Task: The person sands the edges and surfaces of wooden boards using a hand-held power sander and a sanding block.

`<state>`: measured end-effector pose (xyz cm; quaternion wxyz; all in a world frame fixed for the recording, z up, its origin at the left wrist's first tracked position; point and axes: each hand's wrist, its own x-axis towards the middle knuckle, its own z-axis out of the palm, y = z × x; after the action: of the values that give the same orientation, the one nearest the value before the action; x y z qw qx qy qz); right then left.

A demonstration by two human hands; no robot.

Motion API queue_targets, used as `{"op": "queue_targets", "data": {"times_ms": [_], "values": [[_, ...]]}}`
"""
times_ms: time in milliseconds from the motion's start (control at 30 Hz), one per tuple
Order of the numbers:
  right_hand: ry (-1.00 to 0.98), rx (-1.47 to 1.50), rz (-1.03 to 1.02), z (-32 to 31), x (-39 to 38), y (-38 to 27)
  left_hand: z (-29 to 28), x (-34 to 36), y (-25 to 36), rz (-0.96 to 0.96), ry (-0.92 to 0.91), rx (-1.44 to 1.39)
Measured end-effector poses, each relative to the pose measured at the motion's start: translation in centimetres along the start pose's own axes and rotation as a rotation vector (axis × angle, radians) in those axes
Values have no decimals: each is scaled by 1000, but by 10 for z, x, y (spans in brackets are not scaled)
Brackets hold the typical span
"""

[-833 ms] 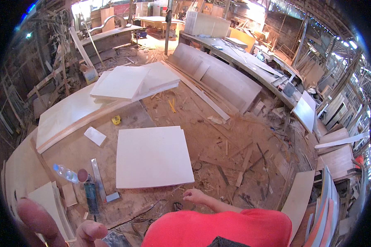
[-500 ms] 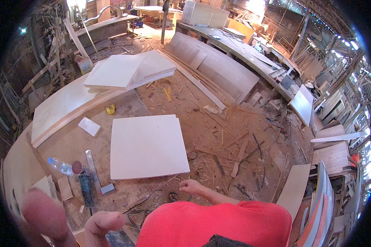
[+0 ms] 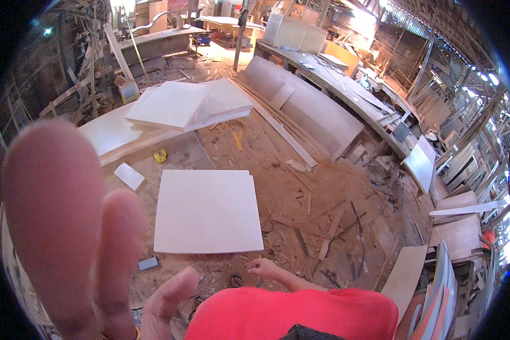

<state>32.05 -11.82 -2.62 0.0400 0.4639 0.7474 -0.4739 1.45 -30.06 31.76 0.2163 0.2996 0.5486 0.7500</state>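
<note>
My left hand [image 3: 96, 243] is raised very close to the camera at the lower left, large and blurred. Its fingers stand up and its thumb is apart from them, with nothing held. My right hand [image 3: 260, 266] is low in front of my body, its fingers loosely curled in; I make out nothing in them. Just beyond it lies a pale, nearly square board [image 3: 207, 211] with a small notch at its far right corner. A small blue-grey block [image 3: 148, 263] rests on the floor left of the board's near edge.
Past the board lie a small white piece [image 3: 128, 176], a yellow tape measure [image 3: 160, 156] and stacked pale panels [image 3: 173, 105]. Wood scraps and strips [image 3: 330, 232] litter the floor to the right. A long workbench [image 3: 334, 85] runs behind; sheets [image 3: 430, 277] lean at the right.
My left hand has risen closer to the camera and now hides the bottle, the metal ruler and the power tool at the left. The view has shifted slightly; my right hand stays low.
</note>
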Motion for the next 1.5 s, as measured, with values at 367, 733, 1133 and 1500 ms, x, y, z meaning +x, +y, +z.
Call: {"op": "queue_targets", "data": {"times_ms": [367,733,1133,1500], "values": [[-45,-29,-1,-2,24,-2,-3,1,6,0,-3,0],[-56,-105,-5,6,28,15,-2,13,8,6,-9,-5],[-21,-115,-2,9,26,14,0,22,16,25,-6,-5],[-41,-102,-12,3,24,-2,0,28,17,33,-14,-7]]}}
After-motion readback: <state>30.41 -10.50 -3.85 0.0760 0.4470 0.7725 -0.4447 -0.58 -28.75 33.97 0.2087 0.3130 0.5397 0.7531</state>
